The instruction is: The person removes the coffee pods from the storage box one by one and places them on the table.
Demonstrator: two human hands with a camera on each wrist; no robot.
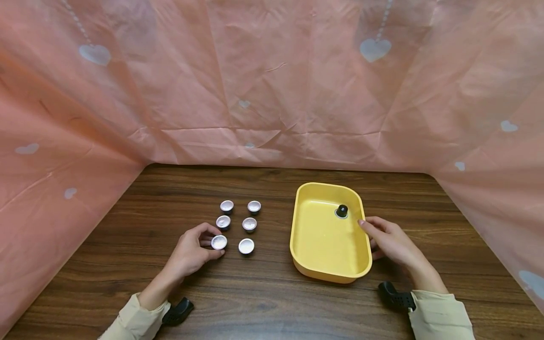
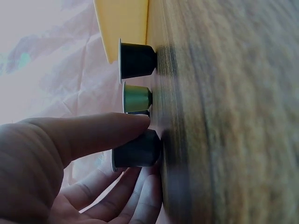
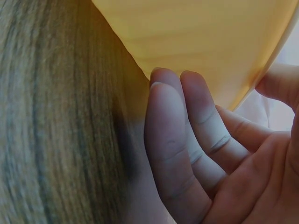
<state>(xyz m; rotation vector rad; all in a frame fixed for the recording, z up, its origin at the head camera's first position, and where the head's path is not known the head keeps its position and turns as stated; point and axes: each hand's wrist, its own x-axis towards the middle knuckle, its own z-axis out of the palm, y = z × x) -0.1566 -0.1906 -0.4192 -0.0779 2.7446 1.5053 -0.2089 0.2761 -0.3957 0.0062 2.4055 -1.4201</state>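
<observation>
My left hand (image 1: 193, 250) has its thumb and fingers round a dark coffee capsule (image 1: 219, 242), silver lid up, at the near left of two short rows. In the left wrist view the thumb lies across this capsule (image 2: 138, 151), whose base is right at the tabletop. Beside it stand a black capsule (image 2: 135, 60) and a green one (image 2: 136, 97). My right hand (image 1: 393, 241) grips the right wall of a yellow bin (image 1: 331, 274), thumb over the rim and fingers against the outside. A black capsule (image 1: 342, 211) sits lid down inside the bin.
More capsules stand lid up around the held one, including a near right capsule (image 1: 246, 246) and a far right capsule (image 1: 254, 207). The brown wooden table (image 1: 272, 307) ends at a pink curtain (image 1: 263, 85) at the back and both sides.
</observation>
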